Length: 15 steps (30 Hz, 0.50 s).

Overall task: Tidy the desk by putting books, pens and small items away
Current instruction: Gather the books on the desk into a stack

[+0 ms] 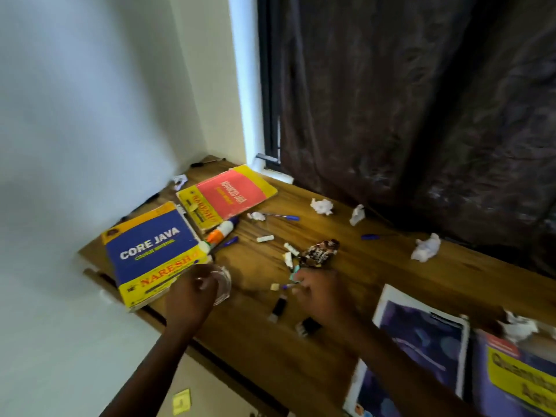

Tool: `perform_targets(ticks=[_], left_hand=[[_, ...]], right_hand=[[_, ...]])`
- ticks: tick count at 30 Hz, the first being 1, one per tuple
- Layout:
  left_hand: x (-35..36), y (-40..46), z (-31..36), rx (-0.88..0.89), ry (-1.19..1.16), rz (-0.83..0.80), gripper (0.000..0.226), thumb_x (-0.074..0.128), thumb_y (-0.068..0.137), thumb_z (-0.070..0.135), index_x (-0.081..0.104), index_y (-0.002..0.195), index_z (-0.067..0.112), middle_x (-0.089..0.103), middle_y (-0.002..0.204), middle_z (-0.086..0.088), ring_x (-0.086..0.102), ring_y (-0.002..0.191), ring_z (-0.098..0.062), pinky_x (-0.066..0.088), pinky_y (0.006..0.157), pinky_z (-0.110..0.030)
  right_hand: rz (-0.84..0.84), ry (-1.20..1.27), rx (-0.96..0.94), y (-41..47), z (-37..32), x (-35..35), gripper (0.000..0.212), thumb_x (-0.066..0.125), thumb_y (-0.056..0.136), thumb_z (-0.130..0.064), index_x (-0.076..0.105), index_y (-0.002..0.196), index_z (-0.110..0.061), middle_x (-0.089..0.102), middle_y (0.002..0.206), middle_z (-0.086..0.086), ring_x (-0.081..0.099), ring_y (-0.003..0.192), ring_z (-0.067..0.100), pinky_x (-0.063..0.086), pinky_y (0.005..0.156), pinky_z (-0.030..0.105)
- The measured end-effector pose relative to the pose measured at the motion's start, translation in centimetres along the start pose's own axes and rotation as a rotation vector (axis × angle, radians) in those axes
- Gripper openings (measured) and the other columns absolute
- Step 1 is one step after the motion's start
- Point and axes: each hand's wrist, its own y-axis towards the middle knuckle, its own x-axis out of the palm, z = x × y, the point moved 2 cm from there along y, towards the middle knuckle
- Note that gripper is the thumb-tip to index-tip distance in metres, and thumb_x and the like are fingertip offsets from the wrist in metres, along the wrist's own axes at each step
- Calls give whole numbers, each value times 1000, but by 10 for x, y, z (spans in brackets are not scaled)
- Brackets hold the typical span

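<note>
Standing by the desk [346, 296], I see the person's left hand [192, 291] curled round a clear glass [221, 284] near the front edge, just right of the Core Java book [150, 251]. Right hand [313, 291] pinches a small blue pen [288, 285] plus what looks like a teal bit (too blurred to name), fingers closed on them. Glass sits left of the right hand, mouth up as far as I can tell, w/ a short gap between. So the drop-in probably goes leftward; the pen's long axis runs left-right, so I'd guess it needs tipping upright first.

More pens lie farther back: one [279, 217] right of the red book [231, 194], another [377, 236] far right. Both run roughly left-right, nearer the right hand. Crumpled paper [322, 206] and a wrapper [320, 252] lie scattered around.
</note>
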Motion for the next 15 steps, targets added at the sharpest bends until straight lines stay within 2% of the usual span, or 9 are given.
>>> perform_targets(ticks=[4, 6, 8, 11, 15], left_hand=[[-49, 40, -52, -191, 126, 164, 32, 75, 87, 27, 73, 116, 15, 72, 116, -16, 67, 108, -39, 52, 88, -45], [-68, 56, -73, -302, 161, 168, 39, 75, 84, 36, 71, 116, 15, 69, 119, -19, 64, 111, -44, 51, 91, -49], [-81, 69, -93, -389, 189, 140, 46, 71, 80, 44, 69, 115, 14, 66, 119, -21, 62, 110, -48, 51, 93, -52], [-89, 83, -117, -460, 152, 87, 48, 73, 84, 42, 65, 117, 9, 65, 118, -23, 61, 109, -47, 50, 93, -50], [-95, 93, -128, -551, 6, 77, 59, 72, 75, 49, 60, 115, 7, 67, 111, -15, 64, 105, -41, 48, 81, -43]], right_hand=[[-46, 127, -158, 52, -80, 28, 31, 65, 88, -35, 68, 116, -24, 73, 110, -1, 66, 105, 23, 54, 88, 36], [-79, 148, -238, 72, -117, 46, 31, 65, 86, -32, 67, 116, -24, 71, 115, 1, 65, 109, 26, 54, 91, 38], [-101, 151, -310, 92, -147, 64, 37, 64, 89, -28, 66, 125, -25, 67, 126, 4, 60, 118, 27, 50, 99, 37], [-128, 68, -432, 119, -178, 83, 42, 63, 94, -19, 61, 136, -17, 59, 139, 7, 51, 130, 27, 41, 109, 37], [-165, -142, -592, 153, -201, 98, 41, 61, 97, -19, 60, 137, -12, 53, 143, 9, 45, 135, 28, 36, 114, 42]])
